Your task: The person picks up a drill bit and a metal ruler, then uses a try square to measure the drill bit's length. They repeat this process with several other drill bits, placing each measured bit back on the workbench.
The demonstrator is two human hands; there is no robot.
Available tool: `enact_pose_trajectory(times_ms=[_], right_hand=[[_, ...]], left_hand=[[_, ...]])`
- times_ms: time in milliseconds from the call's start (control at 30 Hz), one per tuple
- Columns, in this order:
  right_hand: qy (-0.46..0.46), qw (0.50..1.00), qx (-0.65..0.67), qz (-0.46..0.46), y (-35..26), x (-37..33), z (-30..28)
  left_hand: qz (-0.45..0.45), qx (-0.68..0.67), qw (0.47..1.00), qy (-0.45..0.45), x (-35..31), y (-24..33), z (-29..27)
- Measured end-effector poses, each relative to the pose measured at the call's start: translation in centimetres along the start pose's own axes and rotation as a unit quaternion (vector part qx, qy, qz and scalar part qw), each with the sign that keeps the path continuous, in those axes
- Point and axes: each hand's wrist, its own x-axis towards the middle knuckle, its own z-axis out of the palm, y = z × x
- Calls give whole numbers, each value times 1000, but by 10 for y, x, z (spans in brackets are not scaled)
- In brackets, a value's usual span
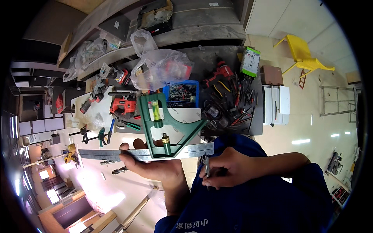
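My left hand (pixel 155 167) is closed around the steel rule of a combination square, thumb and fingers on opposite sides of the blade. The rule (pixel 186 150) lies roughly level across my front. Its green triangular head (pixel 146 120) stands up from it, with a yellow-green level vial and a brass-topped green knob. My right hand (pixel 235 167) pinches a slim grey metallic pen-like tool (pixel 207 167), whose exact kind I cannot make out. The tool's upper end is just under the right end of the rule; whether they touch I cannot tell.
Behind the square, a dark bench holds a red jigsaw (pixel 123 105), an angle grinder (pixel 93 97), a red drill (pixel 221 73), a blue bin of small parts (pixel 182 93), a plastic bag (pixel 155 66) and several hand tools. A yellow chair (pixel 301 52) stands at the far right.
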Motion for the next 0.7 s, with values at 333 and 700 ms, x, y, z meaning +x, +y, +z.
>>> enact_pose_trajectory(times_ms=[333,700], right_hand=[[-4,1000,0,-22,5,1,0],[-1,1000,5,-30,3,3,0]], left_hand=[[18,27,999,-13,5,8,-3],[28,27,998,41,1,5,2]])
